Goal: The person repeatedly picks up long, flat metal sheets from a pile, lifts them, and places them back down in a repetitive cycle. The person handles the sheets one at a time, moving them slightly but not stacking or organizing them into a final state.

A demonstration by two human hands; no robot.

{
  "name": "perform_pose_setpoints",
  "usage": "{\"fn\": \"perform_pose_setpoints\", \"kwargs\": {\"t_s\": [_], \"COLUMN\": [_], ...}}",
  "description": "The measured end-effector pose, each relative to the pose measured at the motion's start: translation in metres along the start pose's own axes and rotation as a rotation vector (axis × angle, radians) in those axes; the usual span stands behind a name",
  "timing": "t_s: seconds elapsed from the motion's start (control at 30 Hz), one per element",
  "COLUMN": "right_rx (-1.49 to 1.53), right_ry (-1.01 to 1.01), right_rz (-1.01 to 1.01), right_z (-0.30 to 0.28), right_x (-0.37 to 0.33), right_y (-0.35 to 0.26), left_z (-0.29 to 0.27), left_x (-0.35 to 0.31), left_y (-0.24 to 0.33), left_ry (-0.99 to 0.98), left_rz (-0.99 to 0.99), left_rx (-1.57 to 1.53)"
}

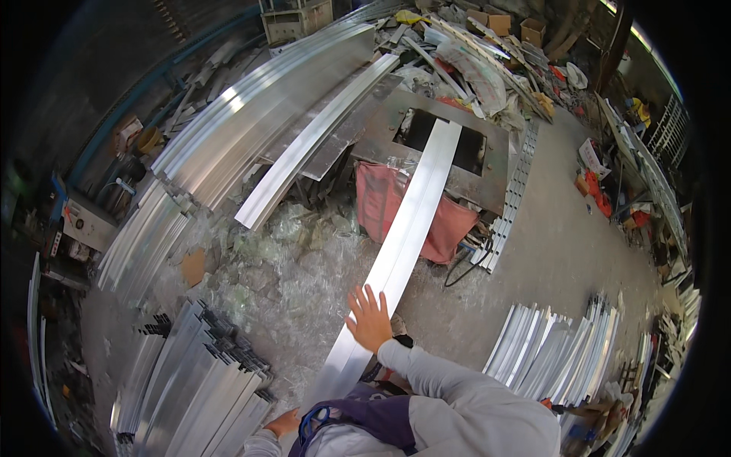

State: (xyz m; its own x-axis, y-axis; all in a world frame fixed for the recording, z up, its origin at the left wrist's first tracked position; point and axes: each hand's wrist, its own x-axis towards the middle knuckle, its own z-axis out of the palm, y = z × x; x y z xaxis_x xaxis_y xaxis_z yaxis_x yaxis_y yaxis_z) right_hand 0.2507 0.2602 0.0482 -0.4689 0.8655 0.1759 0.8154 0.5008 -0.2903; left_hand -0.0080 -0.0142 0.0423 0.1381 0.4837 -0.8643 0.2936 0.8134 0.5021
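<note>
A long, flat silvery aluminium profile slants from close to my body up to a metal worktable, its far end over the dark square opening in the tabletop. My right hand lies flat on the profile with fingers spread. Beside the profile's near end, low in the view, my left hand is closed at its edge; part of that hand and the end itself are hidden by my clothing. Red cloth hangs from the table's near side, under the profile.
Left of the table lie a stack of long aluminium profiles and a single profile. Bundles of profiles stand at lower left and lower right. Crumpled clear plastic film covers the floor. Scrap is heaped behind the table.
</note>
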Motion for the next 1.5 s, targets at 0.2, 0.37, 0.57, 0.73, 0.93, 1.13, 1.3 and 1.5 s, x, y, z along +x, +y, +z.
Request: {"fn": "perform_pose_setpoints", "kwargs": {"t_s": [0.2,0.37,0.57,0.73,0.93,1.13,1.3,1.5], "right_rx": [0.005,-0.021,-0.202,-0.283,-0.303,-0.145,0.027,0.148], "right_ry": [-0.08,0.114,0.042,0.025,-0.101,-0.188,-0.132,-0.248], "right_rz": [-0.044,-0.053,-0.161,-0.094,-0.179,-0.285,-0.28,-0.3], "right_z": [0.013,0.01,-0.047,-0.062,-0.087,-0.065,-0.02,-0.004], "right_x": [0.021,0.13,0.239,0.313,0.33,0.282,0.166,0.027], "right_y": [0.028,0.19,0.299,0.395,0.38,0.314,0.195,0.065], "left_z": [0.005,0.011,0.032,0.044,0.028,0.017,0.019,0.035], "left_x": [0.026,0.102,0.238,0.315,0.309,0.275,0.193,0.061], "left_y": [-0.01,0.188,0.396,0.529,0.524,0.356,0.203,0.059], "left_ry": [-0.092,-0.078,0.056,0.069,-0.005,-0.035,-0.116,-0.077], "left_rz": [0.069,0.353,0.762,0.822,0.774,0.645,0.399,0.101], "left_rx": [-0.134,0.195,0.162,0.137,0.136,0.215,0.02,-0.095]}}
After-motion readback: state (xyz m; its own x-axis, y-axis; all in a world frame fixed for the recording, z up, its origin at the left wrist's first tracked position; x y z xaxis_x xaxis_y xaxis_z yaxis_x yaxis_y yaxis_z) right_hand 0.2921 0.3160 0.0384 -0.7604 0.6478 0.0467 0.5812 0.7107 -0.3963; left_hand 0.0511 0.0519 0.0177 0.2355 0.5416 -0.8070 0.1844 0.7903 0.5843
